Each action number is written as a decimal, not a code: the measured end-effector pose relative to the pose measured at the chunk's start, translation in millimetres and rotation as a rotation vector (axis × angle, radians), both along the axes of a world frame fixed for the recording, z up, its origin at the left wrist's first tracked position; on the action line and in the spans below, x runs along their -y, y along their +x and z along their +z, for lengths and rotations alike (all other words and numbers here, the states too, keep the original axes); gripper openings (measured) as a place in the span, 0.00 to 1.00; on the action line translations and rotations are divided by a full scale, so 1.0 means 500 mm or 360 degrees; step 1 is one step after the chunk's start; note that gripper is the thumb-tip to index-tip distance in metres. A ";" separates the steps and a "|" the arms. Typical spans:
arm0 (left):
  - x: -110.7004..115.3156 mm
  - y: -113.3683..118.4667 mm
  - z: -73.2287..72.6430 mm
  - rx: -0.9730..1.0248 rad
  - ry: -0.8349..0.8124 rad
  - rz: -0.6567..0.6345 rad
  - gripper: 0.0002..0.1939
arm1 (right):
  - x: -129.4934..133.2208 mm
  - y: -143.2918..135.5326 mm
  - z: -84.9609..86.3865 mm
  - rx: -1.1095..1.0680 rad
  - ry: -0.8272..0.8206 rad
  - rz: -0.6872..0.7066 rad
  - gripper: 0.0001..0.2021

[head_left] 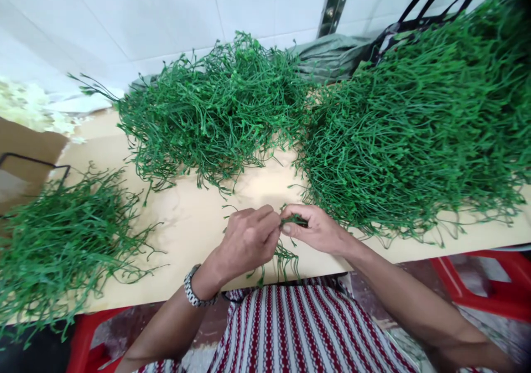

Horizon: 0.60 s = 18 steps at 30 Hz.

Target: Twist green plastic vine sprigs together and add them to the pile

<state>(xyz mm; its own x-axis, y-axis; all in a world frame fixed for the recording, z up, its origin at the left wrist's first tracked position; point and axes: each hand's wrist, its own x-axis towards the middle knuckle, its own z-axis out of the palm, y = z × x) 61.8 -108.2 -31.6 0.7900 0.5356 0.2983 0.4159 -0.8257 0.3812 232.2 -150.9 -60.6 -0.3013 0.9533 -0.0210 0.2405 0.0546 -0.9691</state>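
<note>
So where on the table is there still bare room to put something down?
The widest bare patch of the table lies in front of the middle pile, between the left pile and the left hand. A narrow strip runs along the near edge under the right pile. The back and right are crowded with green stems; both hands, right hand included, hold a small bunch.

- Our left hand (248, 239) and right hand (314, 229) pinch a green stem cluster (290, 222) together.
- Green stem heaps (215, 110) cover our table (186, 223).
</note>
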 end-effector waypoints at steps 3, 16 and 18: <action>0.004 0.001 -0.001 -0.0014 0.0066 -0.0003 0.10 | 0.002 -0.004 -0.001 0.0023 0.0088 -0.0133 0.15; -0.012 -0.006 0.019 0.0037 -0.0721 -0.0238 0.14 | 0.003 0.013 0.019 0.0271 0.0664 0.0167 0.10; -0.017 -0.003 0.020 0.0023 -0.0896 -0.0340 0.14 | 0.001 0.016 0.021 0.0281 0.0711 0.0281 0.11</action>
